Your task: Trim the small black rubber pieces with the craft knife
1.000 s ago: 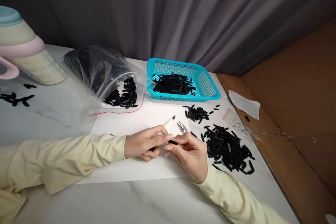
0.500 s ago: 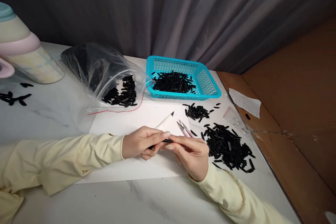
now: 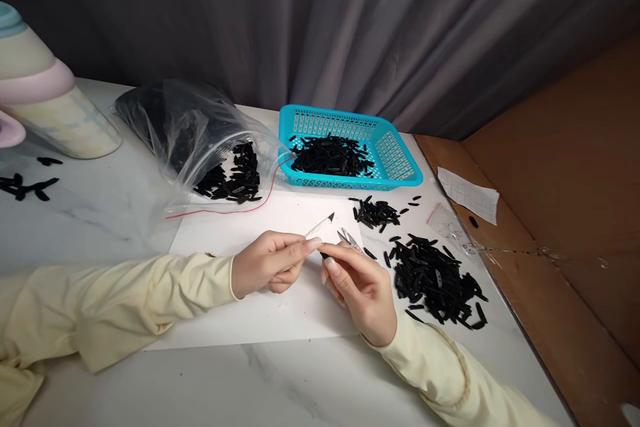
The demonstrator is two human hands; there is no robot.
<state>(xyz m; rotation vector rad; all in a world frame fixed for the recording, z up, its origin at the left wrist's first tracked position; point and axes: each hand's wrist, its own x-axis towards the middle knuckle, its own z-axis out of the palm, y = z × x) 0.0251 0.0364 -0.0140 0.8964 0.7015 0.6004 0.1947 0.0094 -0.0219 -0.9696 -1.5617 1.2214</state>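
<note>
My left hand [image 3: 273, 263] is closed in a pinch, its thumb tip against my right forefinger; what it grips is hidden. My right hand [image 3: 365, 290] pinches a small black strip-like piece [image 3: 324, 255] between thumb and fingers, only a short part of it showing. Both hands are above a white paper sheet [image 3: 230, 320]. Just beyond them lie a white pen-like tool with a dark tip [image 3: 323, 224] and small thread snips [image 3: 350, 239], partly covered by my right hand. Right of that hand is a large heap of similar black pieces [image 3: 435, 280].
A turquoise basket [image 3: 350, 183] of black pieces stands at the back. A clear plastic bag [image 3: 200, 113] spills more pieces. There is a smaller pile [image 3: 376, 212] near the basket, a tumbler [image 3: 55, 107] at left, and a paper slip [image 3: 470, 193] on the cardboard at right.
My hands have drawn slightly apart below the fingertips and shifted up a little. The black piece now sits at my right fingertips, with less of it showing between the hands.
</note>
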